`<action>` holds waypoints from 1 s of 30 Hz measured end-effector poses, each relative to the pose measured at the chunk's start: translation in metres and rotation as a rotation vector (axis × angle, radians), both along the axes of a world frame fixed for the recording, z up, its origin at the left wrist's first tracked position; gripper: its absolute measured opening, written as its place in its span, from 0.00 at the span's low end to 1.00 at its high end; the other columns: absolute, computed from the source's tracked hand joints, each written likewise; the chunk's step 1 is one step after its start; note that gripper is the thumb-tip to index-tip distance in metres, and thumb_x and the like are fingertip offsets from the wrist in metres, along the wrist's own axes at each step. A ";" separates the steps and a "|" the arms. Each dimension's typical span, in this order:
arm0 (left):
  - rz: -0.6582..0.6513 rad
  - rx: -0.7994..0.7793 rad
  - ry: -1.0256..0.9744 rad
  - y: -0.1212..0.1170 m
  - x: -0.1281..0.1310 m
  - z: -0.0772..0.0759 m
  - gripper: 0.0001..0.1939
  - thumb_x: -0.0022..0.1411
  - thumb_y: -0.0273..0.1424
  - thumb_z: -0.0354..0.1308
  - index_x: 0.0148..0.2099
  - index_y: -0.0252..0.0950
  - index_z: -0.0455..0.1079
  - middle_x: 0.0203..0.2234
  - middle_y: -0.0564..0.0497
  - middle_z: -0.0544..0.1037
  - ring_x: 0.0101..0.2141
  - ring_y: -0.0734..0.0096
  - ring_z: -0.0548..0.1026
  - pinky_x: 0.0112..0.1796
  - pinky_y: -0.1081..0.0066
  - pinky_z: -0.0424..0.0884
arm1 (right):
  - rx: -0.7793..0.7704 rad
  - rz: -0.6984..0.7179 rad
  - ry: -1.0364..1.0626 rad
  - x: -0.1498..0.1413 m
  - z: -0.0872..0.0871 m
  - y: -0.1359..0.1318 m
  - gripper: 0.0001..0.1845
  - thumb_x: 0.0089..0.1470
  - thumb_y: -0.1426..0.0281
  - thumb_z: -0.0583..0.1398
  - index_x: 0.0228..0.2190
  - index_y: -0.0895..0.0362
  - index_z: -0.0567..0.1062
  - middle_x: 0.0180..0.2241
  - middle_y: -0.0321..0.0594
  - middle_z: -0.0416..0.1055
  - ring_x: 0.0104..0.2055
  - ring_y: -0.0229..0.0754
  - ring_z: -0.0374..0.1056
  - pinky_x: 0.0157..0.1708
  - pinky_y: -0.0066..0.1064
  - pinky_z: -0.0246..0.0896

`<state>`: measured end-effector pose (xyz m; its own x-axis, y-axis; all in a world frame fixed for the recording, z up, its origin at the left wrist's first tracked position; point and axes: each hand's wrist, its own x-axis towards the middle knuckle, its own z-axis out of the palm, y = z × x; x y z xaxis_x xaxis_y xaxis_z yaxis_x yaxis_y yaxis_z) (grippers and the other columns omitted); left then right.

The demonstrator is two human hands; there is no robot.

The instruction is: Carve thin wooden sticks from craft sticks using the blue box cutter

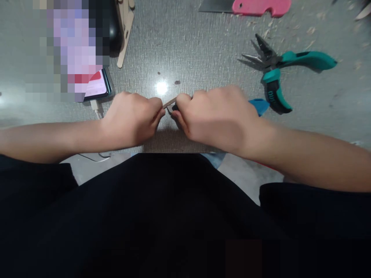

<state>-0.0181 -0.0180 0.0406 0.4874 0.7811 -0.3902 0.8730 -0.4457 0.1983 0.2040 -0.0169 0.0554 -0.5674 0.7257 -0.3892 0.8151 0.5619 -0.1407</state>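
My left hand (131, 117) is closed in a pinch on a thin wooden craft stick (169, 103), which bridges the small gap between my hands. Opposite it, my right hand (214, 116) is closed with its thumb and forefinger at the stick's other end. A small dark, metal-edged tool tip (174, 107) shows at those fingers, close against the stick. Behind the right wrist a blue handle end (259, 106) sticks out, seemingly of the same tool; its middle is hidden by the hand. Both hands are just above the table's near edge.
Pliers with teal and black handles (278, 63) lie spread on the grey table (185, 50), right of my hands. A pink-handled knife (261, 7) lies at the back. Loose craft sticks (126, 38) and a phone (100, 87) on a cable are at left. Wood shavings dot the right side.
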 end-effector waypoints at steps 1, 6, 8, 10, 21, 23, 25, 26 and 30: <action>0.002 0.000 -0.009 0.000 0.000 0.000 0.24 0.79 0.42 0.44 0.41 0.41 0.79 0.25 0.45 0.78 0.30 0.57 0.80 0.34 0.62 0.63 | 0.009 -0.003 -0.006 -0.001 -0.001 -0.002 0.26 0.80 0.59 0.50 0.53 0.59 0.83 0.41 0.58 0.87 0.36 0.58 0.80 0.30 0.42 0.44; 0.028 0.014 -0.061 -0.001 -0.002 -0.003 0.22 0.78 0.42 0.46 0.40 0.40 0.78 0.23 0.46 0.76 0.28 0.58 0.77 0.33 0.61 0.61 | 0.065 -0.009 -0.034 -0.005 -0.005 -0.009 0.27 0.81 0.60 0.47 0.55 0.59 0.82 0.41 0.59 0.86 0.34 0.60 0.80 0.29 0.41 0.43; 0.076 -0.017 -0.087 -0.001 -0.001 -0.004 0.21 0.77 0.43 0.47 0.41 0.40 0.79 0.24 0.46 0.75 0.29 0.57 0.77 0.34 0.61 0.63 | 0.069 -0.011 -0.038 -0.006 -0.006 -0.010 0.28 0.81 0.60 0.46 0.55 0.60 0.82 0.41 0.59 0.85 0.34 0.60 0.80 0.28 0.41 0.43; 0.101 -0.039 -0.078 -0.001 0.000 -0.003 0.21 0.77 0.43 0.48 0.42 0.40 0.79 0.24 0.47 0.75 0.30 0.55 0.79 0.36 0.61 0.65 | 0.063 -0.021 -0.044 -0.007 -0.006 -0.011 0.30 0.81 0.59 0.45 0.56 0.60 0.82 0.41 0.59 0.85 0.35 0.59 0.80 0.28 0.40 0.44; 0.012 -0.009 0.086 0.010 0.007 0.011 0.23 0.80 0.42 0.46 0.45 0.41 0.82 0.28 0.44 0.80 0.31 0.55 0.77 0.34 0.57 0.62 | 0.024 -0.022 -0.071 -0.006 -0.001 0.005 0.28 0.80 0.56 0.49 0.57 0.57 0.82 0.42 0.56 0.86 0.37 0.58 0.80 0.33 0.41 0.50; 0.059 -0.050 0.068 0.014 0.007 0.014 0.22 0.80 0.42 0.48 0.44 0.40 0.82 0.29 0.44 0.80 0.33 0.55 0.77 0.36 0.58 0.63 | 0.003 0.015 -0.096 -0.002 -0.003 0.014 0.31 0.80 0.52 0.48 0.58 0.55 0.83 0.39 0.53 0.85 0.36 0.57 0.78 0.35 0.42 0.53; 0.071 -0.077 0.055 0.018 0.007 0.017 0.22 0.81 0.41 0.48 0.46 0.39 0.82 0.31 0.45 0.81 0.35 0.55 0.78 0.37 0.59 0.64 | -0.011 0.041 -0.117 0.002 -0.004 0.020 0.33 0.80 0.51 0.45 0.58 0.55 0.83 0.38 0.52 0.84 0.35 0.56 0.76 0.35 0.42 0.53; 0.077 -0.088 0.067 0.019 0.008 0.018 0.22 0.81 0.41 0.47 0.47 0.38 0.82 0.32 0.45 0.81 0.35 0.55 0.79 0.38 0.60 0.64 | -0.013 0.045 -0.123 0.003 -0.004 0.022 0.33 0.80 0.51 0.45 0.58 0.55 0.83 0.38 0.53 0.84 0.35 0.56 0.75 0.35 0.42 0.53; 0.093 -0.095 0.124 0.019 0.009 0.019 0.24 0.82 0.43 0.47 0.50 0.37 0.83 0.34 0.43 0.83 0.37 0.53 0.81 0.38 0.60 0.64 | -0.011 0.044 -0.109 0.005 -0.004 0.022 0.32 0.79 0.51 0.47 0.56 0.54 0.83 0.38 0.52 0.84 0.33 0.55 0.73 0.34 0.42 0.50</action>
<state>-0.0088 0.0013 0.0594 0.3584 0.7772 -0.5172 0.9299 -0.3463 0.1240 0.2095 0.0055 0.0518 -0.5522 0.6966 -0.4580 0.8007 0.5963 -0.0584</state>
